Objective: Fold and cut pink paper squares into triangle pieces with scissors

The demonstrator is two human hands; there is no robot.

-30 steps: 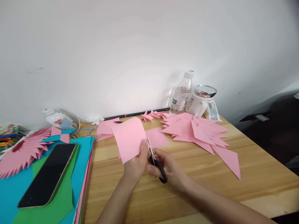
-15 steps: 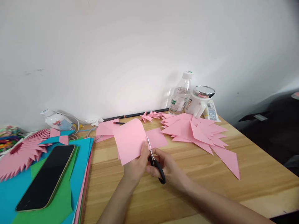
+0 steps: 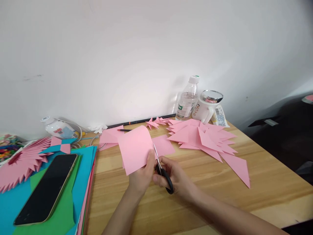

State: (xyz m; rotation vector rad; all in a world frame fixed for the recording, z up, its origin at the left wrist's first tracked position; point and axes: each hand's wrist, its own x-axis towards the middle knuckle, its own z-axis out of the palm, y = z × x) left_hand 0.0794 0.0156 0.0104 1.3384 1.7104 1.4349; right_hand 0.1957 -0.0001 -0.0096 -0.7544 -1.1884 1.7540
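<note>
Held up over the wooden table (image 3: 117, 199), a pink sheet of paper (image 3: 135, 148) curves back at its top edge. My left hand (image 3: 141, 174) is closed on its lower right part, thumb on the near face. My right hand (image 3: 174, 176) grips the black handles of a pair of scissors (image 3: 166, 179). The blades point up and lie along the sheet's right edge; whether they cut into it I cannot tell. Behind the sheet lie another pink piece (image 3: 163, 144) and a pink sheet with a dark pencil (image 3: 124, 130) on it.
Folded pink paper pieces (image 3: 195, 133) are heaped at the right. A water bottle (image 3: 187, 101) and a white mug (image 3: 206, 107) stand by the wall. On the left, a phone (image 3: 46, 189) rests on blue and green paper beside a pleated pink fan shape (image 3: 26, 160) and a white bottle (image 3: 58, 127).
The whole view has shifted slightly. Both hands, the pink sheet and the scissors keep nearly the same position relative to each other.
</note>
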